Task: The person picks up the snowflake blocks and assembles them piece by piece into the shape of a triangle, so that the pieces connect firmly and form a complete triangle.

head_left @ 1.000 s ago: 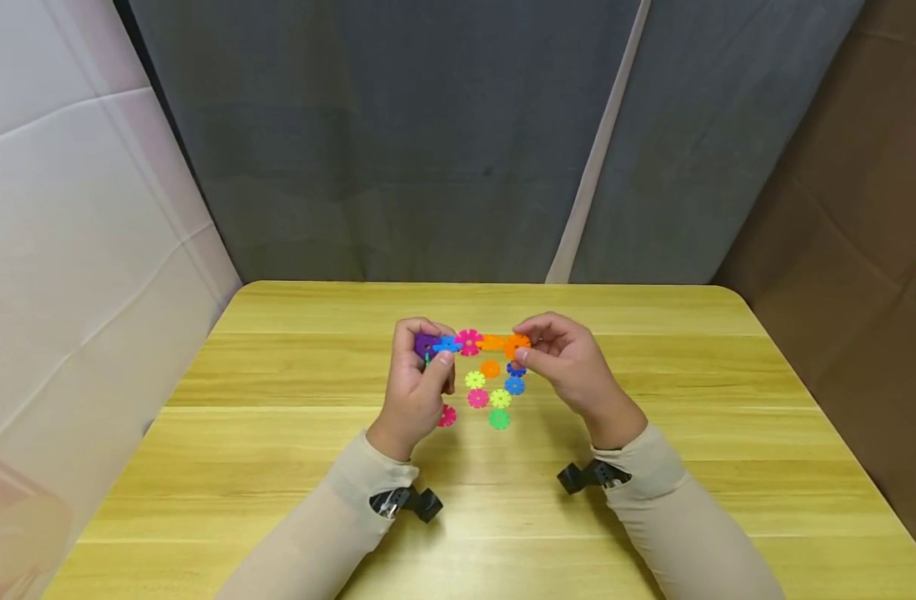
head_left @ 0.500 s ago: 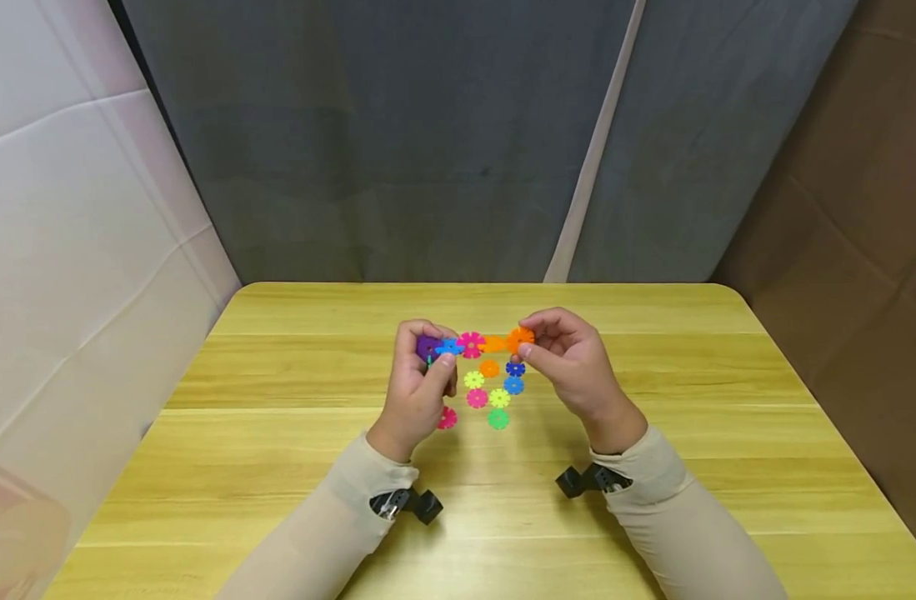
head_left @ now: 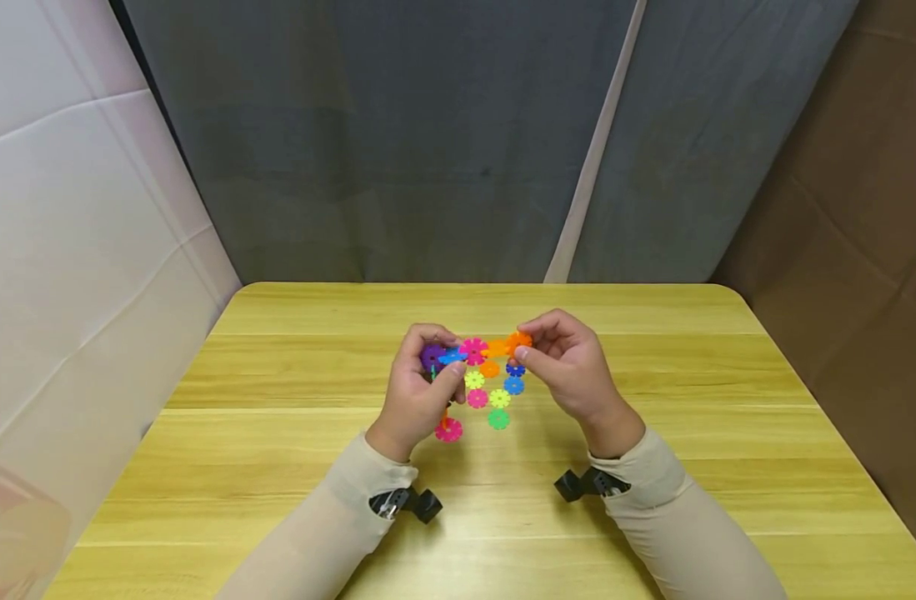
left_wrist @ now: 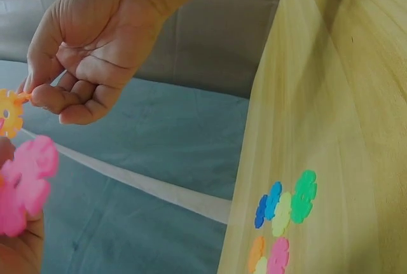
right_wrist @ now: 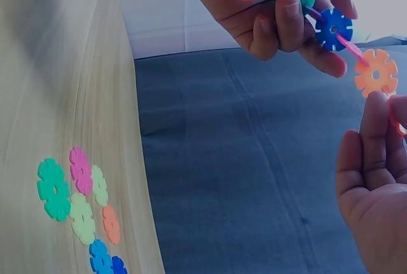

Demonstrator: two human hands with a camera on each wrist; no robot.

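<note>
Both hands hold a chain of plastic snowflake discs (head_left: pixel 474 351) above the wooden table (head_left: pixel 277 467). My left hand (head_left: pixel 444 363) grips the purple and blue end. A pink disc (head_left: pixel 448 430) hangs below that hand. My right hand (head_left: pixel 521 348) pinches the orange disc (head_left: pixel 519 340) at the other end. In the left wrist view the right hand (left_wrist: pixel 60 99) pinches the orange disc (left_wrist: pixel 9 112), with a pink disc (left_wrist: pixel 25 185) close in front. In the right wrist view the left hand (right_wrist: pixel 280 16) holds orange, green and blue discs (right_wrist: pixel 334 28).
Several loose discs (head_left: pixel 497 393) lie on the table under the chain, in orange, yellow-green, pink, blue and green; they also show as loose discs (left_wrist: pixel 283 213) and loose discs (right_wrist: pixel 79 201). Grey curtains hang behind the table's far edge. A white wall stands at the left.
The hands have drawn slightly closer together and the chain sits a little lower. The pink disc under the left hand has dropped lower into plain view.
</note>
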